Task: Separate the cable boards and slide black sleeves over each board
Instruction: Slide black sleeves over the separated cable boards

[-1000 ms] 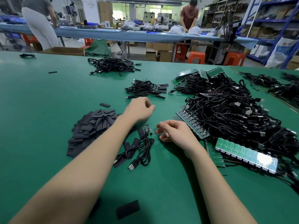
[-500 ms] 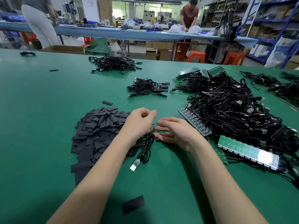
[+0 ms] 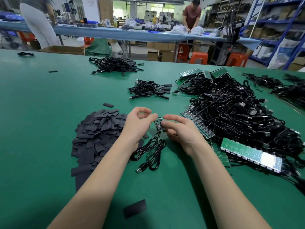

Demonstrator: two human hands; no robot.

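Observation:
A small green cable board piece [image 3: 158, 123] sits between my two hands, just above the green table [image 3: 41, 113]. Its two black cables [image 3: 152, 150] hang down and coil on the table, ending in a USB plug [image 3: 140, 169]. My right hand [image 3: 180, 130] pinches the board's right side with thumb and fingers. My left hand [image 3: 137, 125] has curled fingers, and its thumb tip meets the board's upper left edge. A pile of flat black sleeves [image 3: 100, 129] lies left of my left hand.
To the right, a large heap of black cables [image 3: 239, 116] holds uncut board strips [image 3: 198, 125] [image 3: 250, 152]. Sleeved cable bundles [image 3: 148, 90] [image 3: 113, 64] lie farther back. Loose sleeves [image 3: 135, 208] [image 3: 108, 105] lie apart. Two people work at a far bench.
Both hands have lifted the board piece slightly off the table. Before that, my left hand came back from the sleeve pile to the board.

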